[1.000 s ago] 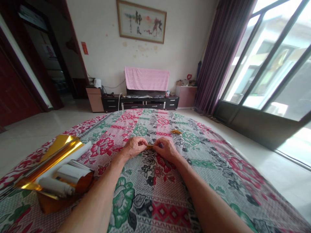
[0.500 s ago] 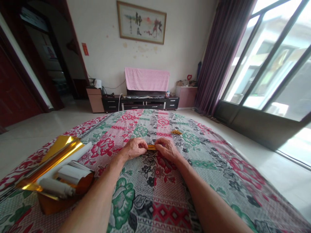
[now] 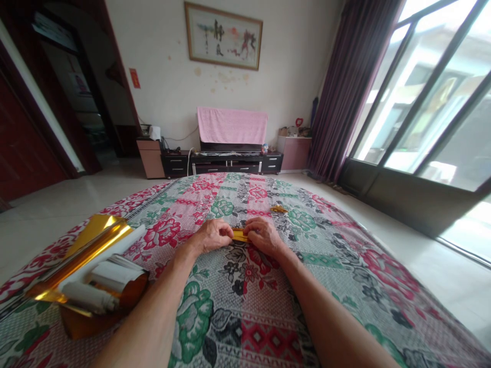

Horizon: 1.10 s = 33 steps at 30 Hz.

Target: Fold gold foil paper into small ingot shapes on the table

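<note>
left hand (image 3: 210,236) and right hand (image 3: 265,236), fingers pinched closed, hold gold strip (image 3: 240,235) at 2 ends, apt grips; likely light, slick, creasable.

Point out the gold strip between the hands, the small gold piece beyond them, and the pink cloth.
Gold strip (image 3: 240,235): head view, middle of its exposed stretch.
Small gold piece (image 3: 280,209): head view, its middle.
Pink cloth (image 3: 232,125): head view, centre of its draped front.

Single head-worn view, forward and down over the near patterned cloth (image 3: 268,301) towards the far wall (image 3: 153,46)
</note>
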{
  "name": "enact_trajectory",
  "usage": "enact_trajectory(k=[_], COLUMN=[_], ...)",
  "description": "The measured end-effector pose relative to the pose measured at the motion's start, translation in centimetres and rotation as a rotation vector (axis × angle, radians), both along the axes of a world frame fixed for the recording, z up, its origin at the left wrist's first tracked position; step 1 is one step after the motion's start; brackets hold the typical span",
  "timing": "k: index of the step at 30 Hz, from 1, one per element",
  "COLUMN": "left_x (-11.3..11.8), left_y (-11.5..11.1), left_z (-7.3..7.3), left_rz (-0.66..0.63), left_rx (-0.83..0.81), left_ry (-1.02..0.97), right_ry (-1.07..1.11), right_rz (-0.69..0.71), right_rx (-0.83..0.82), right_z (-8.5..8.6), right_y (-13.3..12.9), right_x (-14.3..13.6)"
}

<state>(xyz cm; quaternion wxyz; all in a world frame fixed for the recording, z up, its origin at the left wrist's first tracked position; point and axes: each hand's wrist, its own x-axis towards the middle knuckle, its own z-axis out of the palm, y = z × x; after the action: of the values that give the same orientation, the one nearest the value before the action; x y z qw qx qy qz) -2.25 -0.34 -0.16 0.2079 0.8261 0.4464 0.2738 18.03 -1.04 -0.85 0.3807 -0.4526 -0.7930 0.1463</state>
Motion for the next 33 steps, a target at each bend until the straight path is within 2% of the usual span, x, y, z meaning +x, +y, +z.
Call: enact_trajectory(k=[12,22,26,29,33], left_x=[0.1,0.3,0.4,0.4,0.3], left_y=[0.0,-0.4,-0.6,-0.6,-0.3], left_z=[0.0,0.7,1.0,1.0,0.8], left_rz=[0.014,0.003,0.017,0.008,0.004], left_rx=[0.008,0.003,0.019,0.020,-0.015], left_ry=[0.064,0.144,0.175,0.151,0.123], right_ry=[-0.022,0.009,0.081,0.100,0.081], right_rz=[0.011,0.012,-0.045,-0.071,-0.033], right_rx=[0.073,0.051,0.032,0.007,-0.029], right_z=[-0.5,-0.4,-0.1,0.1,0.5], right_y=[0.0,-0.1,-0.2,-0.3,-0.6], right_x=[0.1,0.1,0.2,0.2,0.3])
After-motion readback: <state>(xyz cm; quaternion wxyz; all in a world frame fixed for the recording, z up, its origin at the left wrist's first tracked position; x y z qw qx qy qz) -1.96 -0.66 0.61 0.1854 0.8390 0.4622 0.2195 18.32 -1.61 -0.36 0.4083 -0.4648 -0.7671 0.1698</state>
